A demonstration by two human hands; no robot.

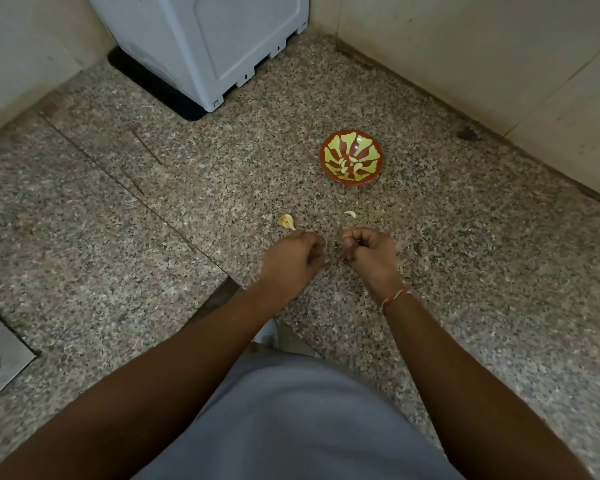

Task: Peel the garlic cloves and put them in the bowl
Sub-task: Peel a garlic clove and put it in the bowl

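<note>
A red bowl with a green pattern (329, 147) stands on the speckled granite counter (465, 237) and holds several peeled garlic cloves (350, 163). Nearer me, a loose garlic clove (350, 213) and a papery garlic piece (287, 221) lie on the stone. My left hand (291, 261) is curled just below the papery piece, and a pale bit of garlic clove (324, 242) shows at its fingertips. A small gap separates it from my right hand (373, 254), which has curled fingers and the thumb pressed to them. Nothing visible sits in its grip.
A white appliance (205, 46) on a black mat (160, 88) fills the back left corner. Pale walls (499, 64) close the counter at the back and right. A steel sink edge (4, 358) shows at the lower left.
</note>
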